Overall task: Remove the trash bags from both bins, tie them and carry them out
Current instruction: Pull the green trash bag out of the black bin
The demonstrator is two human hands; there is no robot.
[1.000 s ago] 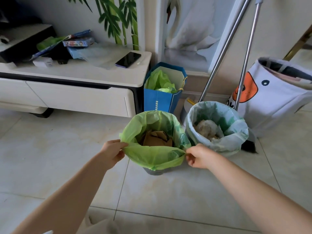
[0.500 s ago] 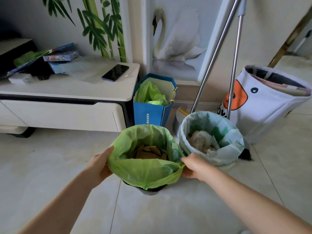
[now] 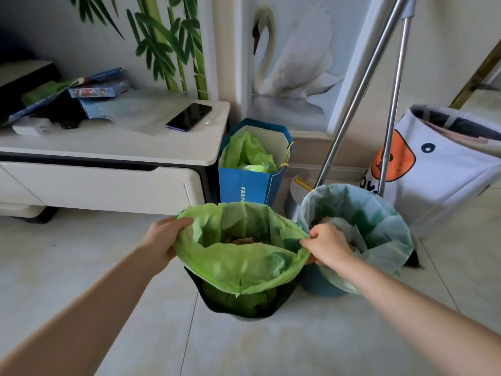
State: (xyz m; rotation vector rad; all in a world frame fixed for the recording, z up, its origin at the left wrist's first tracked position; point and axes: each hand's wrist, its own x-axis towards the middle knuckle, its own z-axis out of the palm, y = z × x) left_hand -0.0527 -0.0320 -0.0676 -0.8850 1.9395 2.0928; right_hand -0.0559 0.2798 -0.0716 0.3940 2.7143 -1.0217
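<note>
A bright green trash bag [image 3: 233, 264] sits in a dark mesh bin [image 3: 217, 302] on the floor, its rim pulled up off the bin's edge. Brown paper scraps show inside it. My left hand [image 3: 165, 237] grips the bag's left rim, and my right hand [image 3: 325, 246] pinches its right rim. Just to the right stands a blue bin [image 3: 317, 283] lined with a pale translucent bag [image 3: 385, 232] that holds crumpled paper; its rim is still folded over the bin.
A blue paper bag [image 3: 252, 185] with green plastic inside stands behind the bins, beside a white low cabinet [image 3: 108, 175] with a phone [image 3: 189, 117] on top. Two metal poles [image 3: 390, 109] lean on the wall. A white fabric basket [image 3: 439, 172] stands at the right.
Both hands have lifted the green bag's rim off the dark bin, so the bin's mesh side now shows below it. My view has moved closer.
</note>
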